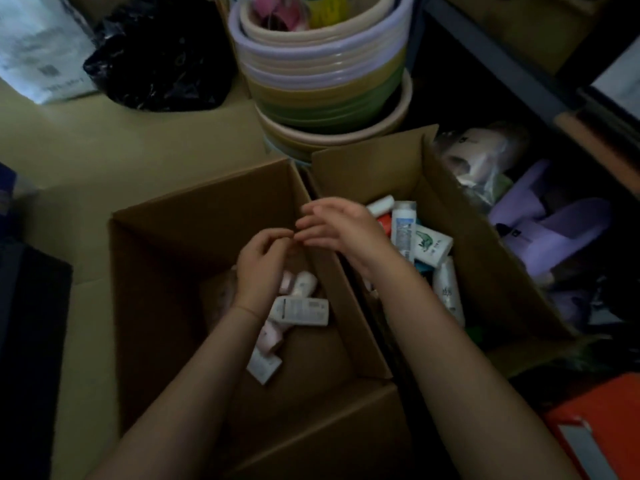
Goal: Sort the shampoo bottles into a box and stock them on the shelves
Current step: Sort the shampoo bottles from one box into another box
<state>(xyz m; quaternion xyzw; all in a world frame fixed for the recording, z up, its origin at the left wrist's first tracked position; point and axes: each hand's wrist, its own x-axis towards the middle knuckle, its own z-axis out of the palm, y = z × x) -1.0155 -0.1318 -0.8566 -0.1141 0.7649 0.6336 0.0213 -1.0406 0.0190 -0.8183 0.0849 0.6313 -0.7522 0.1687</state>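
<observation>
Boxes sit side by side so sorting is one short reach: right box [485, 271] at 3 o'clock holds mixed bottles [403, 230], left box [194, 237] the sorted ones [299, 310]. Both hands hover empty, left hand [263, 258] loosely curled, right hand [339, 226] relaxed.

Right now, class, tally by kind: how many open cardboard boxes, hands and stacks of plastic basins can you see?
Open cardboard boxes: 2, the left box and the right box
Hands: 2, the left hand and the right hand
Stacks of plastic basins: 1
Total: 5
</observation>
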